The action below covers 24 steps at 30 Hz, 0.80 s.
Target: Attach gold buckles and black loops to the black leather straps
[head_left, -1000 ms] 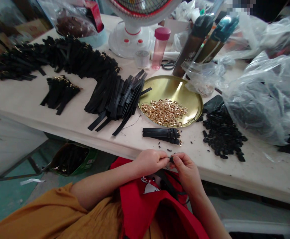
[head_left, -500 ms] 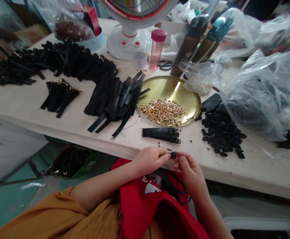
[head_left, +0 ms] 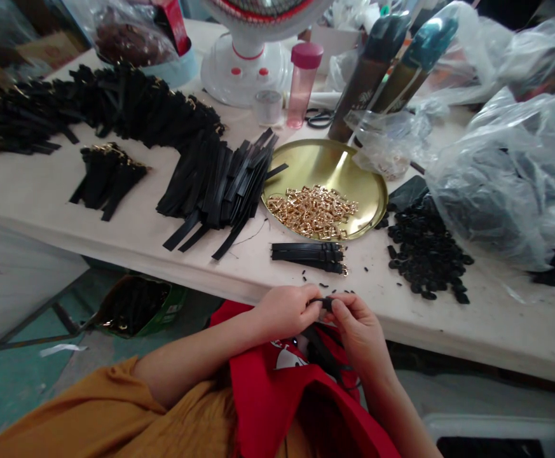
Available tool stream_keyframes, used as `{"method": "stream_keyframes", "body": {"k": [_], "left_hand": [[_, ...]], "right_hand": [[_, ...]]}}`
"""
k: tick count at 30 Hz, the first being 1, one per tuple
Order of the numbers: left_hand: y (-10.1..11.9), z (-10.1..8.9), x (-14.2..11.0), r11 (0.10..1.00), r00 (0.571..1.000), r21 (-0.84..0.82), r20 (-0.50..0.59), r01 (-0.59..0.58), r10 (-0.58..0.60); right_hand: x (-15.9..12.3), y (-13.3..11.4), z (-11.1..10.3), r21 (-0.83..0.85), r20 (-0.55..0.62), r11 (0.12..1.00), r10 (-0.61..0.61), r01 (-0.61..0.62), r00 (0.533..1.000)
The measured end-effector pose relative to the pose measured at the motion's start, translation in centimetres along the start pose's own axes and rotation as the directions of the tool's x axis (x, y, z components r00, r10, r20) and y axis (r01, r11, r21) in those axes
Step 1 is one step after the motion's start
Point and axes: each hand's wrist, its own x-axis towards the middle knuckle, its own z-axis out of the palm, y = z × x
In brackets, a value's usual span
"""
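At the table's front edge, my left hand [head_left: 289, 312] is closed on a small black strap [head_left: 326, 304], most of it hidden by the fingers. My right hand [head_left: 359, 324] pinches the strap's other end between thumb and fingers. Just beyond my hands lies a short stack of black straps [head_left: 306, 254] with gold buckles at their right ends. Behind that, a round gold tray [head_left: 325, 149] holds a heap of small gold buckles [head_left: 313, 211]. A pile of small black loops [head_left: 424, 254] lies to the right.
Loose black strips [head_left: 215, 191] lie left of the tray, with bundles of buckled straps [head_left: 110, 175] farther left. A white fan [head_left: 246, 73], a pink bottle [head_left: 303, 83] and two dark spray cans [head_left: 367, 76] stand behind. A clear plastic bag [head_left: 515, 178] covers the right side.
My right fingers have moved left and closed on the black strap's end; before, they were beside it. The view has shifted slightly.
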Motion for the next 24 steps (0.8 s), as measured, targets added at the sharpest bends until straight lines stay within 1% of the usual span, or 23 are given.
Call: {"method": "stream_keyframes", "body": {"k": [3,7,10,13,16,20,22,24], "left_hand": [[-0.1,0.0,0.1,0.999,1.000,-0.045,0.018,-0.006,0.007],[-0.4,-0.3,-0.2,0.973,0.998,-0.232,0.059,0.009,0.005],[-0.6,-0.5,-0.6,0.950,0.999,-0.311,0.044,0.013,0.001],[-0.5,-0.5,-0.8,0.946,0.999,-0.323,0.029,-0.004,0.014],[-0.3,-0.4,-0.9,0.954,0.999,-0.298,0.048,-0.007,0.022],[-0.3,0.0,-1.1,0.970,1.000,-0.242,0.030,0.002,0.005],[-0.3,0.1,-1.2,0.964,1.000,-0.266,0.019,-0.008,0.013],[-0.3,0.1,-1.3,0.949,0.999,-0.313,0.014,-0.035,0.042]], "right_hand": [[0.2,-0.1,-0.2,-0.021,-0.008,0.999,0.033,-0.033,0.999],[0.4,-0.3,-0.3,-0.016,-0.022,0.999,0.029,-0.029,0.999],[0.3,-0.3,-0.1,0.019,0.004,0.999,0.050,-0.050,0.999],[0.0,-0.4,0.1,0.007,0.038,0.998,0.059,-0.059,0.998],[-0.3,-0.5,0.1,-0.061,0.020,0.998,0.022,-0.020,1.000],[-0.4,-0.4,0.2,-0.079,0.027,0.997,0.001,0.001,1.000],[-0.5,-0.4,0.4,-0.108,0.050,0.994,-0.019,0.024,0.999],[-0.6,-0.3,0.8,-0.161,0.070,0.983,-0.073,0.083,0.995]]}}
